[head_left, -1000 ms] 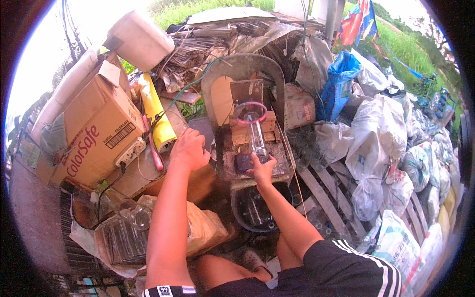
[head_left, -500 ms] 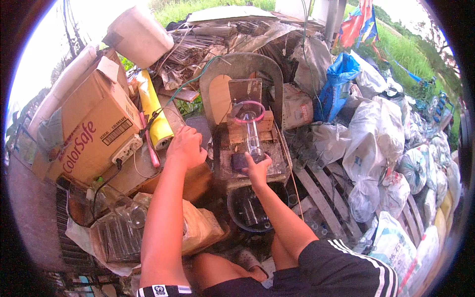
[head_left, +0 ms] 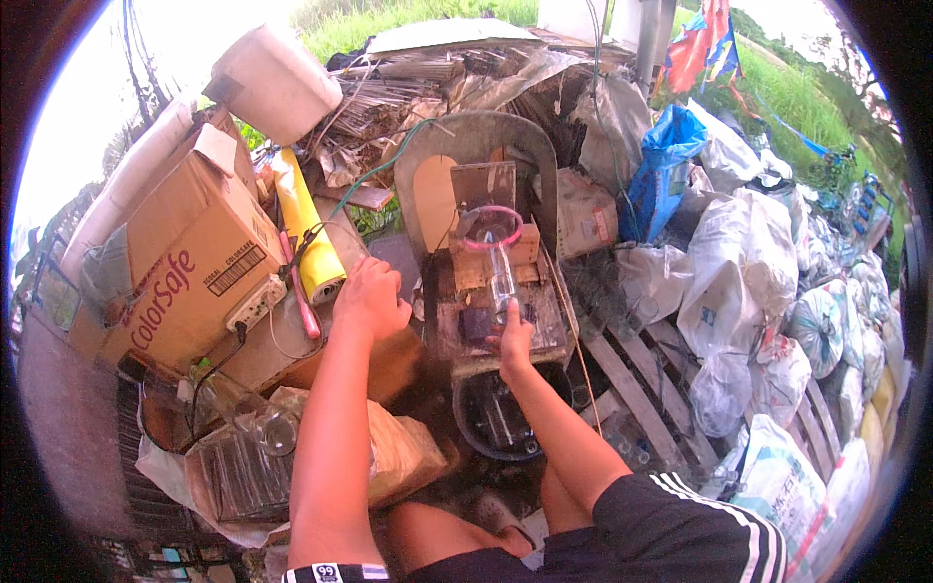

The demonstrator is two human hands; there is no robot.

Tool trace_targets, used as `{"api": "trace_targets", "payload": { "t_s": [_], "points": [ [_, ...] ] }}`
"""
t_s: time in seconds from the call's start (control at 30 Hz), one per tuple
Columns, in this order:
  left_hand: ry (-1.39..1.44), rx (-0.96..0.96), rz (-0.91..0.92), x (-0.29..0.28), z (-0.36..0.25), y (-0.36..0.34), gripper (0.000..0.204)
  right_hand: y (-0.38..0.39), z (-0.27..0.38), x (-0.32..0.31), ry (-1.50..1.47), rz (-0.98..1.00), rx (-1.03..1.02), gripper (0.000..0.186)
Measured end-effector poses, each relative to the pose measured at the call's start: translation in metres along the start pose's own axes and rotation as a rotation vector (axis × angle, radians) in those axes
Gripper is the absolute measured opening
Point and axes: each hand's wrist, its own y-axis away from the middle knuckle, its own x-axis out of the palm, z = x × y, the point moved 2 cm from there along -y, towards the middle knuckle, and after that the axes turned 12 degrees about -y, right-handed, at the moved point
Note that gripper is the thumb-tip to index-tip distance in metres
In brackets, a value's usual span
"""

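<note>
1. One clear glass piece (head_left: 502,282) sits over the worn work board (head_left: 452,342), in front of the chair back; one pink ring (head_left: 522,231) circles its far end.
2. The right hand (head_left: 515,345) grips the glass piece's near end, thumb on top.
3. The left hand (head_left: 372,296) is curled near one yellow roll (head_left: 309,233); whether it holds anything, I cannot tell.
4. One dark block (head_left: 475,326) lies on the board, and one black basin (head_left: 469,423) stands below it.
5. Around: one grey chair back (head_left: 413,160), one large cardboard box (head_left: 190,253), one white power strip (head_left: 258,301), one white bucket (head_left: 277,87).
6. To the right, one blue bag (head_left: 666,170) and many pale sacks (head_left: 739,262), too heaped to count, near slatted wood (head_left: 637,384).
7. Green grass (head_left: 792,121) grows beyond this open-air spot.
</note>
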Motion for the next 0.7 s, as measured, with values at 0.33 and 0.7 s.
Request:
{"api": "trace_targets", "payload": {
  "t_s": [0.33, 0.7],
  "points": [
    [0.008, -0.001, 0.029, -0.001, 0.0, 0.0, 0.022, -0.004, -0.01, 0.005, 0.086, -0.042, -0.295, 0.086],
    [0.0, -0.014, 0.047, -0.002, -0.001, 0.0, 0.024, -0.002, -0.01, 0.004, -0.077, 0.008, 0.061, 0.095]
  ]
}}
